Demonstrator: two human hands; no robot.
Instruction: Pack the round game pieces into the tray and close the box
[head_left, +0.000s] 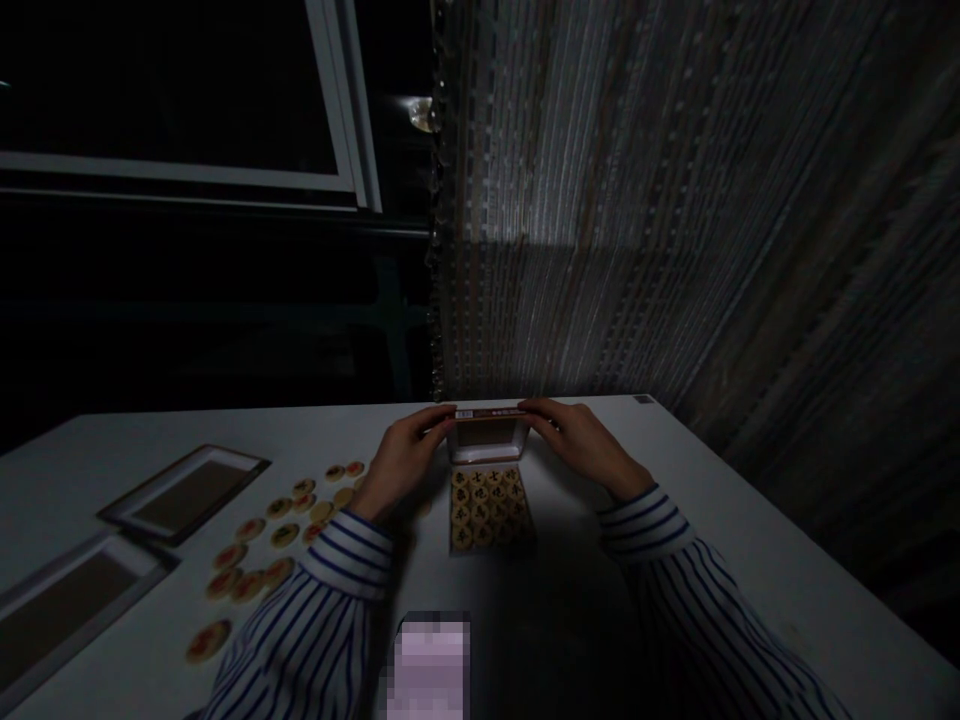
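Observation:
Both of my hands hold a box lid [487, 436] by its two upper corners, tilted up at the far edge of a small box. My left hand [401, 455] pinches the left corner, and my right hand [581, 440] pinches the right one. Below the lid, the box bottom [451, 545] lies flat, filled with rows of round wooden pieces [491, 508] bearing dark characters. Loose round pieces [285, 535], some marked red and some dark, are scattered on the table to the left, partly hidden by my left hand and sleeve.
On the white table [600, 620], an open box part [184, 490] and another tray-like part [75, 610] lie at the left. A pixelated phone-like object [431, 665] is at the near edge. A strip curtain [585, 200] hangs behind the table.

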